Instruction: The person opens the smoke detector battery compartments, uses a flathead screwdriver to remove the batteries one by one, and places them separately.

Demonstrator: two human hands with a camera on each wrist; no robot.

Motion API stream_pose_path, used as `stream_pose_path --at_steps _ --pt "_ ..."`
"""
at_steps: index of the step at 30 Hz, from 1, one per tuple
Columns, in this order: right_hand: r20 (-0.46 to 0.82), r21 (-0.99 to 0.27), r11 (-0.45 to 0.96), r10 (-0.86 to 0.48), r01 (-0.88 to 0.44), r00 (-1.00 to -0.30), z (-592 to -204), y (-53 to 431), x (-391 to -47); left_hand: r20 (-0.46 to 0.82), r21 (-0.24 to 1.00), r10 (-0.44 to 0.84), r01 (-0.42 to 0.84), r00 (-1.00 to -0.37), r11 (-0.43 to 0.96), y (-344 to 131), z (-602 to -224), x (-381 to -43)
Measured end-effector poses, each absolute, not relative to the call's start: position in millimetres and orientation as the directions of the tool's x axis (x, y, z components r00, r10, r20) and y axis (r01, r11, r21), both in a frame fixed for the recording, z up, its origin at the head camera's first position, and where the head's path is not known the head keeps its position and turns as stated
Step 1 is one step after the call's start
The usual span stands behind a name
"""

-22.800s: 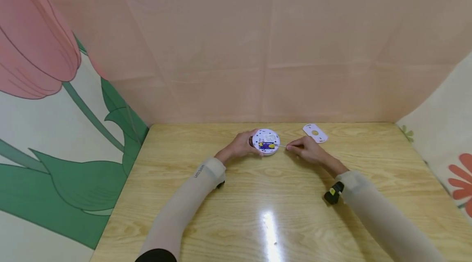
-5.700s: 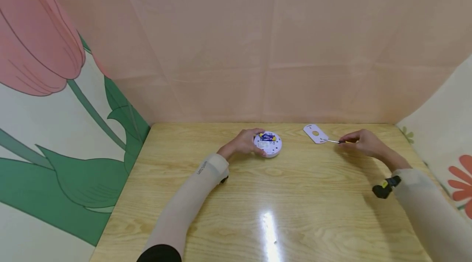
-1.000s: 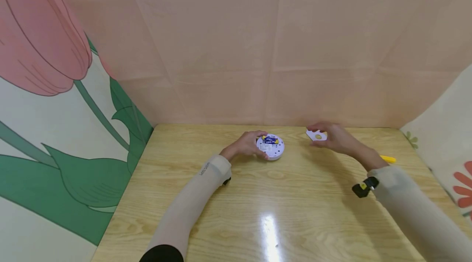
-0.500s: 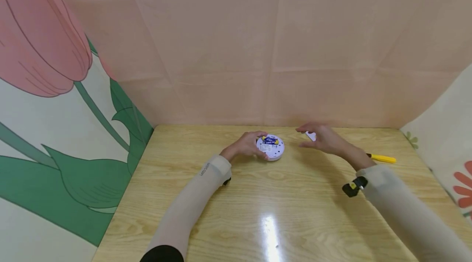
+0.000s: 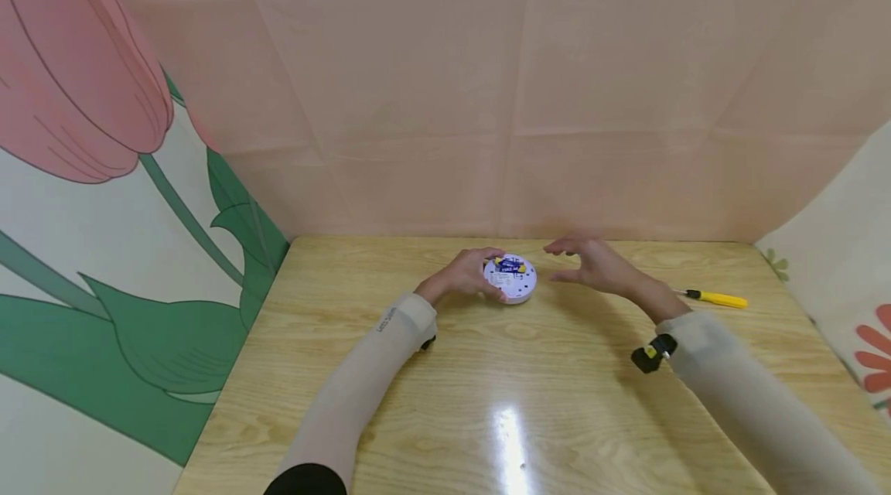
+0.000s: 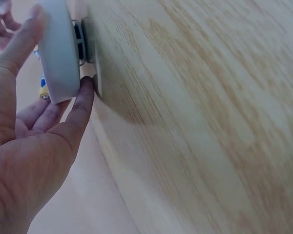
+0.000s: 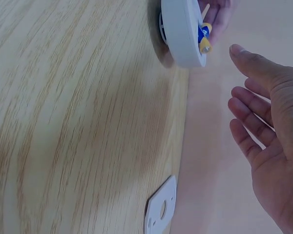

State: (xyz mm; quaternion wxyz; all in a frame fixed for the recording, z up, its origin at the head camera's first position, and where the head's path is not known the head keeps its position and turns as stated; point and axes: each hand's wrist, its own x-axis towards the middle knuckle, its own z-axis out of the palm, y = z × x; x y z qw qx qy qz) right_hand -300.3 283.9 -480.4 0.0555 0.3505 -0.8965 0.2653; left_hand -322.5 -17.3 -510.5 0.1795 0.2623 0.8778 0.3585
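Note:
My left hand grips a round white smoke detector by its left edge, with the fingers and thumb around the rim. Blue-and-yellow batteries lie in its upward face; seen from the right wrist, their yellow ends stick up above the casing. A black grille shows on the underside, close over the tabletop. Just right of the detector, my right hand hovers with thumb and fingers spread apart, holding nothing.
A yellow-handled screwdriver lies on the table right of my right wrist. The white mounting plate with a central hole lies flat near the back edge; the right hand hides it in the head view. A pink backdrop rises behind.
Over the last second, my right hand has moved left from above the mounting plate toward the detector. Earlier it held the screwdriver, which now lies on the table. The left hand stays still.

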Motion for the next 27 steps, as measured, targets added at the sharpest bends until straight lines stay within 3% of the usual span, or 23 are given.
stream_pose_path --at_steps 11,27 --pt "0.320 -0.441 0.575 -0.616 -0.689 -0.720 -482.6 262.1 -302.7 -0.132 0.724 0.581 0.322 -0.803 0.610 -18.6 -510.5 -323.0" --pt "0.245 -0.492 0.590 -0.612 -0.640 -0.752 -485.9 235.8 -308.4 -0.112 0.720 0.582 0.338 -0.805 0.606 -20.6 -508.7 -321.7"
